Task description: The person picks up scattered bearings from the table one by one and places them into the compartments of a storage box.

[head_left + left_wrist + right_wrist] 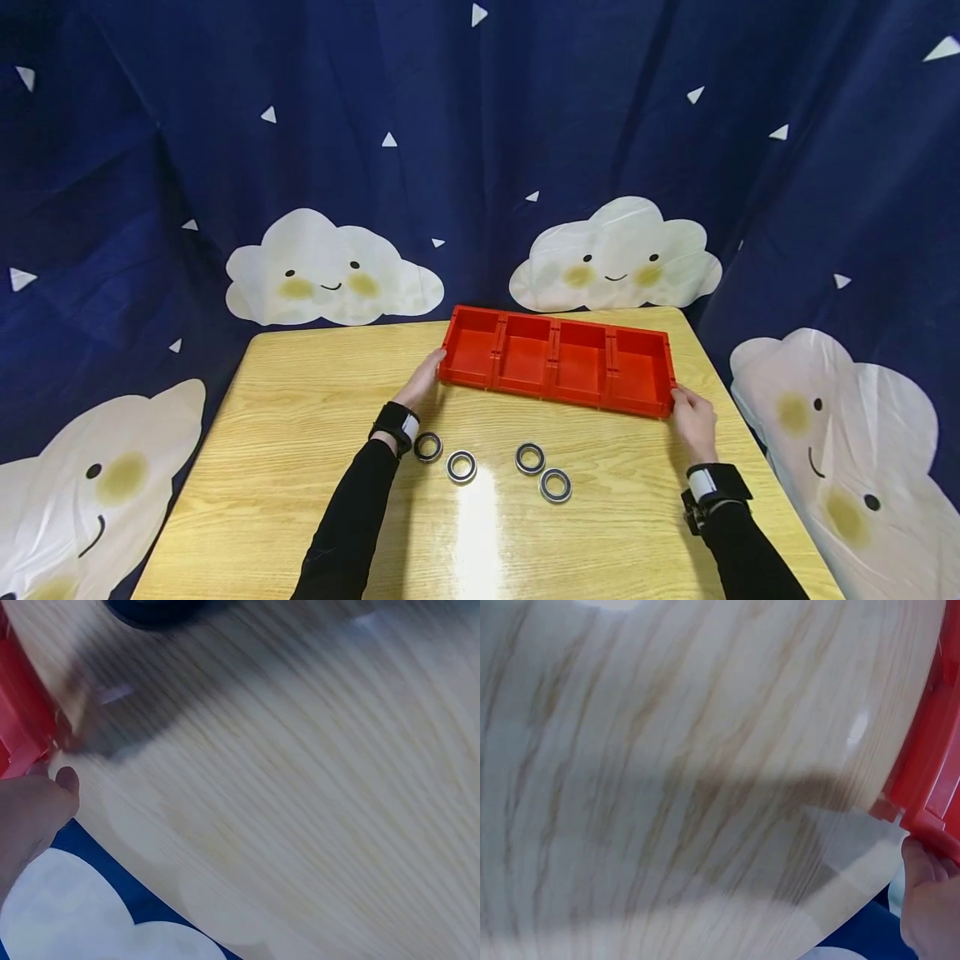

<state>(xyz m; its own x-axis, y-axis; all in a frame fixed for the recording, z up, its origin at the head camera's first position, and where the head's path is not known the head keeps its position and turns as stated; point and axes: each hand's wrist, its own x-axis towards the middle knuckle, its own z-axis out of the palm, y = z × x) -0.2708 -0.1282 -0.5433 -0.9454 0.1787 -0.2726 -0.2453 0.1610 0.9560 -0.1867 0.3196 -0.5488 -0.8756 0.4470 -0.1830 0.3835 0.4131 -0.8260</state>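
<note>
A long red tray (553,358) with a row of compartments lies slightly askew at the back of the table, nothing in its compartments. At its left end my left hand (422,385) grips the front corner; the left wrist view shows thumb and fingertips at the red edge (22,712). My right hand (695,423) holds the opposite end near the front corner, fingers partly hidden under the rim (922,761) in the right wrist view. Several ring-shaped ball bearings lie flat in front of the tray: a pair (461,480) by the left wrist and another pair (555,497) nearer the middle.
The light wooden table (315,392) has rounded corners. A dark blue curtain (480,167) with clouds and white triangles hangs right behind it and along both sides. Light glares off the table's front middle.
</note>
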